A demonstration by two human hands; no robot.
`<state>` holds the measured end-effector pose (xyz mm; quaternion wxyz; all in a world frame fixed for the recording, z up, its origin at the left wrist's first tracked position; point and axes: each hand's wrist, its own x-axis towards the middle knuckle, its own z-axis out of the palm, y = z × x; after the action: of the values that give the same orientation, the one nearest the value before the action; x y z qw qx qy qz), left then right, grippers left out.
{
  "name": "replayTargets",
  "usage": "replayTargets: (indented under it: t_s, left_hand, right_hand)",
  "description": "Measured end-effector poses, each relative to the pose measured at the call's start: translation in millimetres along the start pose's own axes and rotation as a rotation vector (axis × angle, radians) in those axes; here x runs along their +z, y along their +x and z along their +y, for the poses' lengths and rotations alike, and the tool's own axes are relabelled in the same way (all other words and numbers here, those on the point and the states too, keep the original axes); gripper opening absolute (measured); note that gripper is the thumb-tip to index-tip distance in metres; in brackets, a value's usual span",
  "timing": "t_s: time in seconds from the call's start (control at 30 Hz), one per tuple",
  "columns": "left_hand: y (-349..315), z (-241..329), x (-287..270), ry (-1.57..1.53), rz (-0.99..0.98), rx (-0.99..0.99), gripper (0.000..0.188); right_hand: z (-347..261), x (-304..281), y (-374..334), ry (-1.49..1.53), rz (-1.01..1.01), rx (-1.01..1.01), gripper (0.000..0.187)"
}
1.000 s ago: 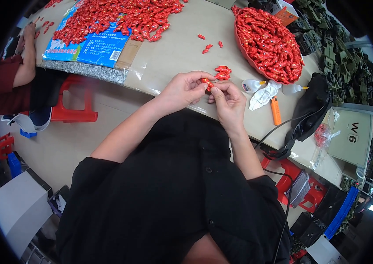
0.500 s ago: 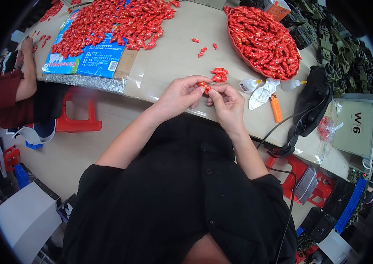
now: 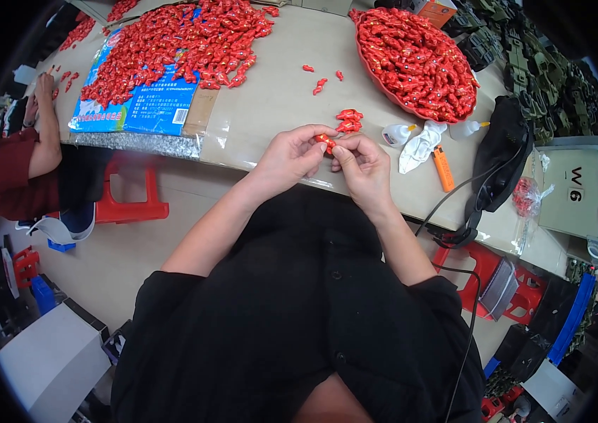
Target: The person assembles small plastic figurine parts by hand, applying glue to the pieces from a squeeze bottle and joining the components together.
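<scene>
Between the fingertips of both hands is a small glossy red figurine [image 3: 326, 144], held just over the table's near edge. My left hand [image 3: 286, 159] pinches it from one side, and my right hand [image 3: 365, 170] grips it with thumb and fingers from the other. Fingers cover part of it. Just beyond them, a few similar red figurines [image 3: 349, 120] lie close together on the table. To the right of my right hand are a white squeeze bottle [image 3: 395, 135] with a yellow tip, a crumpled white cloth [image 3: 420, 147] and a slim orange tool [image 3: 443, 169].
A red basket [image 3: 375, 82] heaped with red figurines stands at the far right. More are piled on a blue printed sheet [image 3: 145, 116] at the left. A second squeeze bottle [image 3: 465, 130] and a black bag [image 3: 503, 158] lie rightward. Another person [image 3: 20, 166] sits at the left.
The view has shifted slightly. Both hands stay together on the figurine, which seems turned a little between the fingers and shows more of its surface.
</scene>
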<state>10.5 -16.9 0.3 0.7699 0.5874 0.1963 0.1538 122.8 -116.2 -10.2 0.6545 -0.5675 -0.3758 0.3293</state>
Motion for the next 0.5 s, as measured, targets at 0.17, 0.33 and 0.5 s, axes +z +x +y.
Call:
replayTargets:
  t_s: [0.17, 0.33, 0.5]
  left_hand:
    - [0.5, 1.4, -0.3, -0.006, -0.016, -0.018, 0.026]
    - [-0.1, 1.4, -0.1, 0.000, -0.029, -0.024, 0.026]
    - [-0.7, 1.0, -0.2, -0.011, -0.034, 0.001, 0.023]
  right_hand:
    - [-0.4, -0.1, -0.2, 0.005, 0.012, 0.005, 0.004]
    - [-5.1, 2.2, -0.8, 0.036, 0.027, 0.026, 0.004]
    - [-4.4, 1.6, -1.7, 0.027, 0.030, 0.023, 0.004]
